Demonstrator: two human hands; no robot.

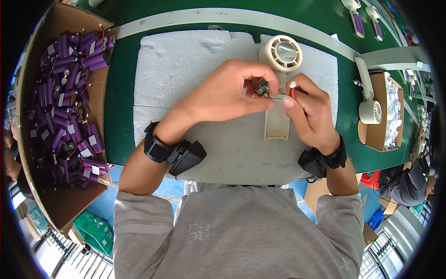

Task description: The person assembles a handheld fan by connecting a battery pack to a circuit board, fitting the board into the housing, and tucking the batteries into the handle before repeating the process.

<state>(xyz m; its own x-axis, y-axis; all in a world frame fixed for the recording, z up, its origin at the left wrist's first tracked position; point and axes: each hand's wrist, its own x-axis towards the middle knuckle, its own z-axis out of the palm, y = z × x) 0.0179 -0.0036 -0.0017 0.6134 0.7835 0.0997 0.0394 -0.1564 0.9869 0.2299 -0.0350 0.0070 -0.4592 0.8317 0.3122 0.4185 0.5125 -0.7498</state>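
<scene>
Left hand (230, 90) pinches small circuit board (262, 87); right hand (309, 109) grips cream fan housing (278, 116) on foam sheet (186, 69). Cardboard box (42, 195), far left of fingers, holds purple battery cells (69, 102). Box right (371, 135) holds white pieces.

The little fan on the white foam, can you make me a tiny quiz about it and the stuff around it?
1. True or false: both hands touch the cream handheld fan.
2. What fills the cardboard box? A) purple batteries B) green bottles C) white cups
3. What does the fan lie on?

Key: 1 true: left hand and right hand meet at its handle. 2 A: purple batteries. 3 The white foam sheet.
</scene>
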